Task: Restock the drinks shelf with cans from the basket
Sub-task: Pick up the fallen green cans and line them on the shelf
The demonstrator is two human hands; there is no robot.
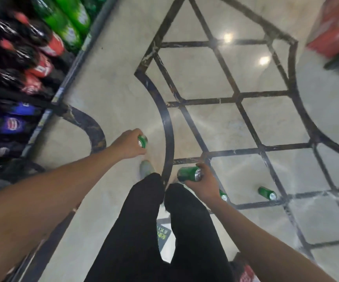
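**Green cans in both hands, above the floor**

Left hand wrapped around a green can, held out over the pale floor near the drinks shelf at left. Right hand gripping a second green can, tilted sideways, farther from the shelf. Two more cans lying on the floor beyond: one just behind the right wrist, another farthest from the shelf. Black trousers below.

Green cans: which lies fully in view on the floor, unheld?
The green can right of the right hand; two others are held, a fourth is half hidden behind that wrist.
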